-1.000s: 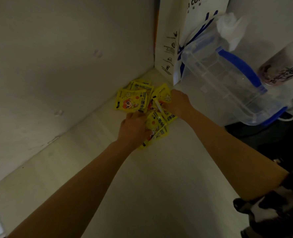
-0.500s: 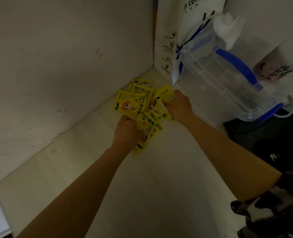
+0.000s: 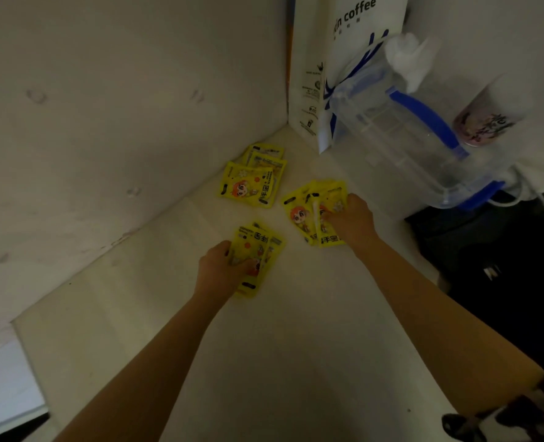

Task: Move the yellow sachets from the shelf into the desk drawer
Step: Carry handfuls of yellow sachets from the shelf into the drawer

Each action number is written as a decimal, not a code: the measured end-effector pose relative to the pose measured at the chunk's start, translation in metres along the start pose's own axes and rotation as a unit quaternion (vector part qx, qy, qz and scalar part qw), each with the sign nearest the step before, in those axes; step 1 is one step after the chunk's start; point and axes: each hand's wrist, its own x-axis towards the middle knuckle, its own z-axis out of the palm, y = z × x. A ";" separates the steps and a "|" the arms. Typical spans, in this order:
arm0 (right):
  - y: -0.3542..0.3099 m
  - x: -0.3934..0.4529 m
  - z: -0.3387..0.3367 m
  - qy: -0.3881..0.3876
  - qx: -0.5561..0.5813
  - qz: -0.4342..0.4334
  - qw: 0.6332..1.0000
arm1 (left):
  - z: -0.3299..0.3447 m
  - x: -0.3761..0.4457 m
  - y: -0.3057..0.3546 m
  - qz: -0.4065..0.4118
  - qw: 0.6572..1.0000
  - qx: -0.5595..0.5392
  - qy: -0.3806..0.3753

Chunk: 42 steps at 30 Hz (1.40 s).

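While both arms reach deep into the corner of the pale shelf (image 3: 264, 362), the yellow sachets lie split into three small lots. The left hand (image 3: 221, 272) has its fingers curled round the near bundle of sachets (image 3: 257, 250), thumb across the top one, the packets fanning out to the hand's right and away from it. The right hand (image 3: 353, 218) grips a second bundle (image 3: 308, 208), which sticks out to its left, fingers closed over the packets' right edge. A third lot, the loose sachets (image 3: 251, 183), lies untouched against the side wall, farther back than both hands and just beyond the left one's bundle. Behind the right hand stands a white paper bag (image 3: 344, 59) printed with "coffee", and beside it a clear plastic box (image 3: 401, 138) with blue clips, tilted. A pale cup (image 3: 487, 119) sits farther right.
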 end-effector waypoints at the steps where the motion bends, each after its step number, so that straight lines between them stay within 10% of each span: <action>1: 0.004 -0.006 -0.002 0.002 0.006 0.006 1.000 | -0.001 -0.005 -0.004 -0.004 1.000 -0.016 0.005; 24: 0.064 -0.122 0.006 0.024 0.017 0.071 0.997 | -0.009 -0.086 -0.064 -0.040 0.986 -0.162 -0.007; 42: 0.122 -0.270 0.014 0.178 0.088 0.205 0.958 | -0.011 -0.137 -0.078 0.055 0.964 -0.205 -0.162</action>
